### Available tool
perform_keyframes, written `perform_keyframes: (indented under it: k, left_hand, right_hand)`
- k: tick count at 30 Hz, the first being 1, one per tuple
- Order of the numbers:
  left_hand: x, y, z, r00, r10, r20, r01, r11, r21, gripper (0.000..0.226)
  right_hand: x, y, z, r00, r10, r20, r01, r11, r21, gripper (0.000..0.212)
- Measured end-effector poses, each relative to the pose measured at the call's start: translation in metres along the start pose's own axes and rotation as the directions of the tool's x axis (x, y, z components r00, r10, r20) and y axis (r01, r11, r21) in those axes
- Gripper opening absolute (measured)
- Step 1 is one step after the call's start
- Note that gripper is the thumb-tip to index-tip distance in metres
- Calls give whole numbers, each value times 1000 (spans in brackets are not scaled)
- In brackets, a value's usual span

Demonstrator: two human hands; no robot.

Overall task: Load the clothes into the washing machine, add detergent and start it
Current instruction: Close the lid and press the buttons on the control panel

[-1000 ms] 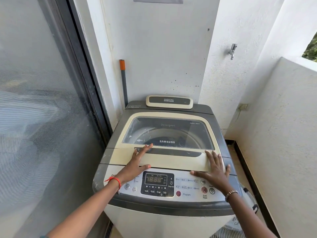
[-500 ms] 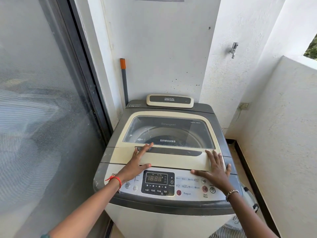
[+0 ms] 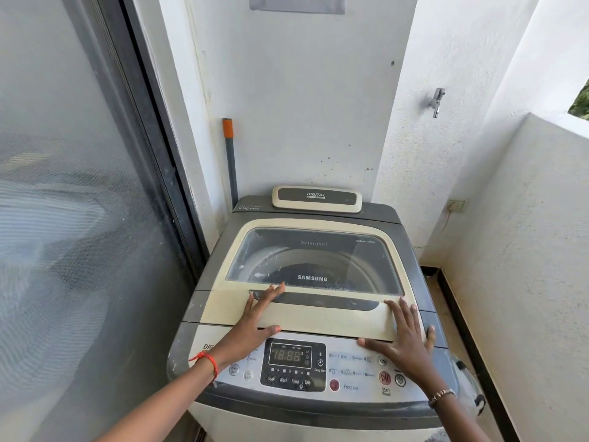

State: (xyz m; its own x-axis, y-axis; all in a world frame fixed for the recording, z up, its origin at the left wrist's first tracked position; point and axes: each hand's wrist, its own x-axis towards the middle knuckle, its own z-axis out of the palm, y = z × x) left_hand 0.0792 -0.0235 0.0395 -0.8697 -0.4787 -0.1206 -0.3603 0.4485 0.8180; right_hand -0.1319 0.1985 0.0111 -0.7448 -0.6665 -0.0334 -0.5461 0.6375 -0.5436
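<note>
Cream plastic, smooth and a little scuffed, lies under both palms: my left hand and right hand press flat on the front strip of the lid, fingers straight and spread, gripping nothing. The lid is down on the washing machine, its long side running left to right across me. The dark handle slot lies just beyond my fingers, and my left fingertips touch its left end, so I judge that hand better placed to lift. Toward the front edge sits the glossy control panel; its round red start button is just beside my right wrist, so that hand is nearer. Through the dusty glass window the drum shows a dark mass; I cannot tell if it is clothes.
</note>
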Motion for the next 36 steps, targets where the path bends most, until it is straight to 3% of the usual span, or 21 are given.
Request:
perform_keyframes:
  k: [7,14,20,23,36]
  left_hand:
    - [1,2,-1,1000,1,25,-2,1000,19,76]
    - [4,1,-1,999,7,37,-9,998,64,93]
    - [6,3,-2,997,-35,65,28,993,118,89]
    - [8,2,-1,999,14,47,-21,988,151,94]
    - [10,-15,4,998,59,10,-60,983,173,93]
  right_hand:
    - [0,-3,-1,999,27,-25,-26,999,25,132]
    - [2,-6,0,996,78,-39,-77,997,29,127]
    - [1,-13,-2,996,89,-30,-88,996,27,119]
    - [1,-14,-1,994,104,-17,-103,994,18,114]
    - [2,-15,0,990,136,24,-134,989,-65,118]
